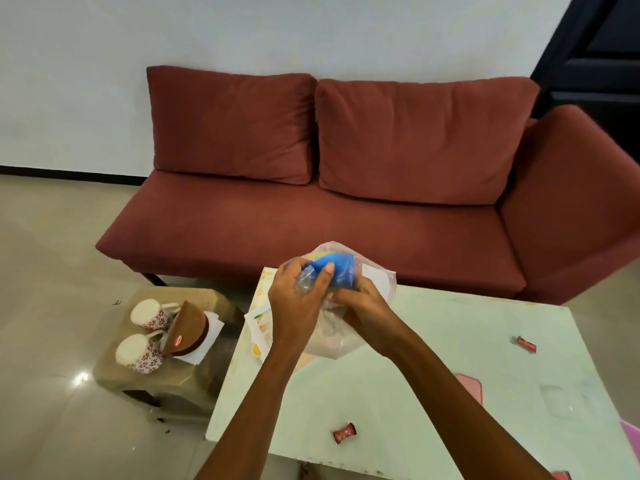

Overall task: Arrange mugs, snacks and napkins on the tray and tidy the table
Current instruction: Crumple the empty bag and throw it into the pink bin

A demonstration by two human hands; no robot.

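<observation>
My left hand (298, 299) and my right hand (363, 303) together grip a clear plastic bag (332, 337) at the far left of the pale green table (415, 393). Inside the bag's top is a blue snack packet (341, 270), pinched under my left thumb. Two red wrapped candies lie loose on the table, one near the front (344, 435) and one at the right (526, 344). Two floral mugs (149, 315) (136, 353) lie on their sides on a low stool at the left, beside a tilted brown lidded container (188, 330) resting on white napkins (211, 336).
A red sofa (346, 216) stands right behind the table. The beige stool (162, 379) sits on the tiled floor left of the table. Papers (258, 323) lie at the table's left edge under the bag. A pink item (471, 386) shows beside my right forearm.
</observation>
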